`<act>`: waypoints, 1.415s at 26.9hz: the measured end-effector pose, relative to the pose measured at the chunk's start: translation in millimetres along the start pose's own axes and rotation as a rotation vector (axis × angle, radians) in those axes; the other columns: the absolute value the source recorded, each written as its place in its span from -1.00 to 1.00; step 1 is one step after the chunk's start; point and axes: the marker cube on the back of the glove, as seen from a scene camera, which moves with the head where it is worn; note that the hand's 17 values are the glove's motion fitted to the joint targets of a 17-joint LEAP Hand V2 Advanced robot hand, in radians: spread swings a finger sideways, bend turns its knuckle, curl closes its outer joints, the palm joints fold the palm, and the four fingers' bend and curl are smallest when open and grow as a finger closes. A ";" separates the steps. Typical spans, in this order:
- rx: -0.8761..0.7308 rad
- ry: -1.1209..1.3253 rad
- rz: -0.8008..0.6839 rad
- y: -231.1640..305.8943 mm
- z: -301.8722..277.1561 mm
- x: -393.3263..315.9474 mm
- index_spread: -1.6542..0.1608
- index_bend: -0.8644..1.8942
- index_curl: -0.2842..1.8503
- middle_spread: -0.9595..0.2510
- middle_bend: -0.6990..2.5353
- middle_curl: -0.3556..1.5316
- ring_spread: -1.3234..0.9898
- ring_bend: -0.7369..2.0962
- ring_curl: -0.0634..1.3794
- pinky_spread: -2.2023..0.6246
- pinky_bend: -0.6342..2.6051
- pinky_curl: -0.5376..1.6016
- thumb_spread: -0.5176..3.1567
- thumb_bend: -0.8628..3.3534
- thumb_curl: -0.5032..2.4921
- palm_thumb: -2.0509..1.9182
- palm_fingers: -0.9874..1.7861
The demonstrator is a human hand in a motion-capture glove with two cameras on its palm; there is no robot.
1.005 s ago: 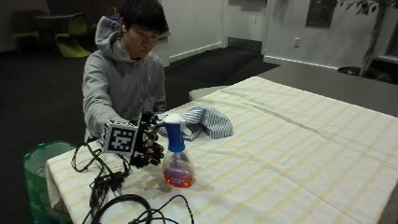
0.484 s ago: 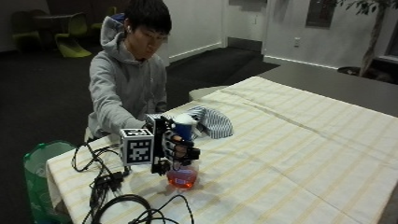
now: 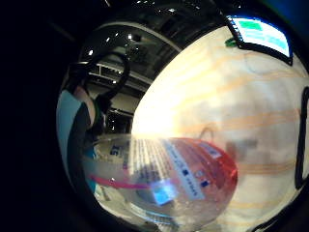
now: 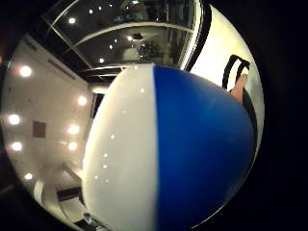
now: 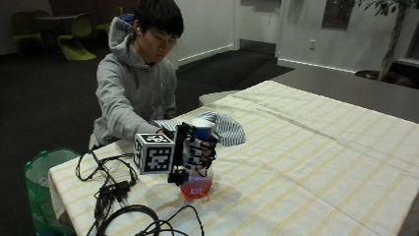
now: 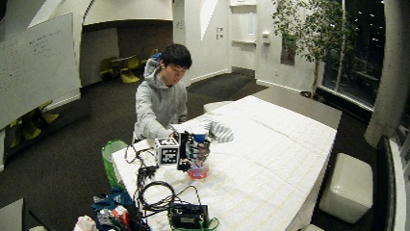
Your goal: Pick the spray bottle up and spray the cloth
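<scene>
Spray bottle (image 5: 196,184) stands upright on the striped tablecloth (image 5: 314,157), long axis vertical, blue-white head up, orange liquid low. Gloved right hand (image 5: 194,149) wraps its neck. Striped cloth (image 5: 223,129) lies just behind.

Spray bottle (image 3: 183,179) label print illegible
</scene>
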 end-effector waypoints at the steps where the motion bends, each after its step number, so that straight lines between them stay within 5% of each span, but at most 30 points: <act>1: -0.024 0.021 -0.005 -0.3 2.2 -2.2 0.57 -0.08 -0.40 0.44 -0.21 -0.16 0.02 -0.03 -0.38 0.43 -0.36 -0.19 -0.46 -0.59 -0.32 0.54 0.69; 11: -0.450 0.511 -0.254 36.2 16.1 -89.2 0.59 -0.02 -0.31 0.47 -0.16 -0.12 -0.01 -0.03 -0.34 0.38 -0.39 -0.16 -0.63 -0.60 -0.27 0.56 0.72; 21: -0.770 1.074 -0.489 130.5 72.6 -150.4 0.60 -0.01 -0.28 0.48 -0.16 -0.10 -0.01 -0.02 -0.31 0.36 -0.39 -0.14 -0.71 -0.61 -0.25 0.56 0.72; 28: -0.856 1.203 -0.515 185.9 113.1 -108.4 0.61 -0.01 -0.26 0.48 -0.15 -0.10 -0.01 -0.02 -0.29 0.35 -0.39 -0.13 -0.74 -0.61 -0.24 0.55 0.71; 38: -0.748 1.175 -0.552 170.7 79.3 -169.1 0.61 -0.02 -0.25 0.48 -0.15 -0.09 -0.01 -0.03 -0.29 0.35 -0.40 -0.12 -0.76 -0.61 -0.23 0.55 0.71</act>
